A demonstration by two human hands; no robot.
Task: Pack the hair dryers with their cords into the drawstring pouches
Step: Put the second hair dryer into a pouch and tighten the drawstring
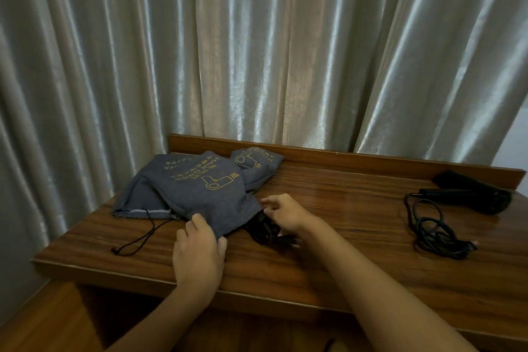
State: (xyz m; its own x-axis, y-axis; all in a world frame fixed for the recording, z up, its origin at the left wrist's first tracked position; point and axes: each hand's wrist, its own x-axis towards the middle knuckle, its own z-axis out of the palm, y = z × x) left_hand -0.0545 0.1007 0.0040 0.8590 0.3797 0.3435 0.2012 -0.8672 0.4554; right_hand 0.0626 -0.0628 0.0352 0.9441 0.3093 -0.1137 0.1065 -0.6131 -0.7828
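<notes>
A grey drawstring pouch with a gold hair-dryer print lies on the wooden table. My left hand pinches its near edge. A black coiled cord sticks out of the pouch's mouth, and my right hand rests on it with fingers spread. More grey pouches lie around it, one behind and one to the left with a loose black drawstring. A black hair dryer with its tangled cord lies at the right, apart from both hands.
Silver curtains hang behind the table. A raised wooden lip runs along the table's back edge. A lower wooden surface sits below the front left corner.
</notes>
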